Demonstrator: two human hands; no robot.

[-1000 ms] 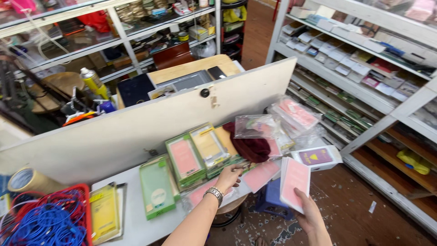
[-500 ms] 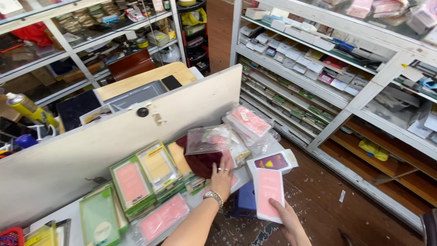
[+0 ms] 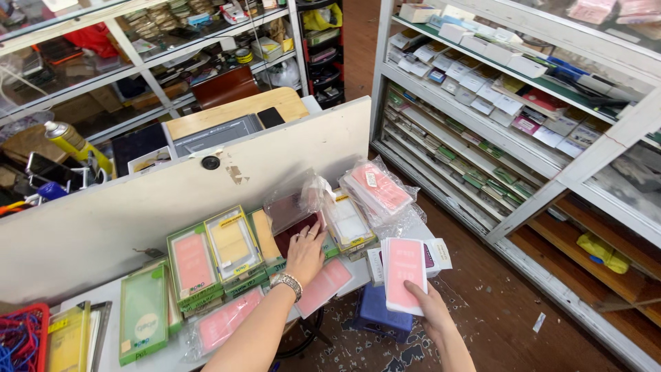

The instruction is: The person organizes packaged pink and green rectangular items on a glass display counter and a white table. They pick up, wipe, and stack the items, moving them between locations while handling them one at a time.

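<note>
Shelves of small boxed goods are lining the shop around a white worktop (image 3: 103, 313) crowded with flat packs, many leaning against its tall back panel (image 3: 172, 207) so their fronts are showing. The left hand (image 3: 305, 249) is lying flat, fingers spread, on a dark maroon pack (image 3: 292, 231) near the worktop's right end, apparently steadying it. The right hand (image 3: 428, 308) is holding a pink pack (image 3: 405, 274) upright just off the front right corner, its grip closed around the lower edge, face toward the person as if for checking.

Two hands (image 3: 305, 253), four green boxes (image 3: 192, 264) (one stool (image 3: 377, 313))
</note>
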